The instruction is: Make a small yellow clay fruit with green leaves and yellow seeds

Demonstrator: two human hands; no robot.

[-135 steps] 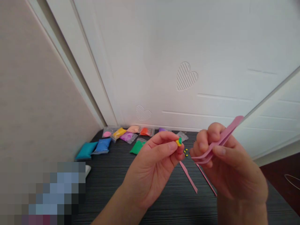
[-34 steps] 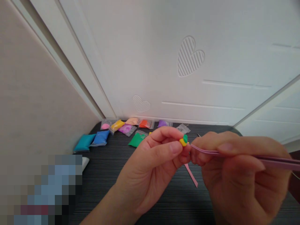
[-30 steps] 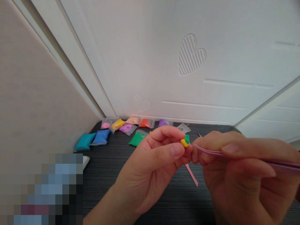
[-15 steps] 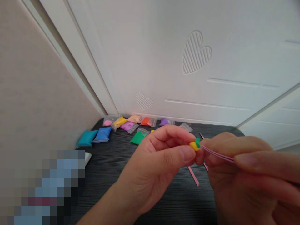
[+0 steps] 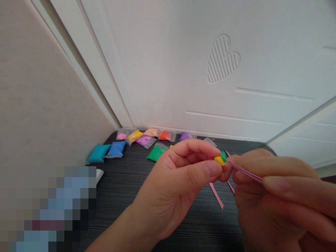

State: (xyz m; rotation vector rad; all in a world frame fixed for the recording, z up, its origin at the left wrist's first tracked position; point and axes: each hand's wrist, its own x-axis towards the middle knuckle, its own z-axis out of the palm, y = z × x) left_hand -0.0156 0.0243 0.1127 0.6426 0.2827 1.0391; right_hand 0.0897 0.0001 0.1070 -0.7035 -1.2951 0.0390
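The left hand [image 5: 181, 183] pinches a small yellow-and-green piece [image 5: 219, 160] between thumb and forefinger, so that it juts just past the fingertips on the side facing the right hand [image 5: 285, 199]. The right hand grips pink tweezers [image 5: 244, 169], their two slim arms pressed nearly together and their tips pointing at the piece's green part; whether they touch it is hard to tell at this angle. The piece is rounded and smooth, a yellow body with a green bit on top.

Below the hands, the dark bench [image 5: 126, 190] has a fine, streaky grain. On it lie a flat pink blade [image 5: 216, 197] with a slanted end and a slender pink tool [image 5: 230, 187], partly hidden by the right hand. Toward the back sit soft, pillow-like packets in clear plastic: a teal packet [image 5: 99, 153], a blue packet [image 5: 116, 149], a green packet [image 5: 156, 153] and an orange packet [image 5: 164, 135] among them. Behind stands a smooth white panel [image 5: 170, 52] with a ribbed heart [image 5: 222, 60] in relief.
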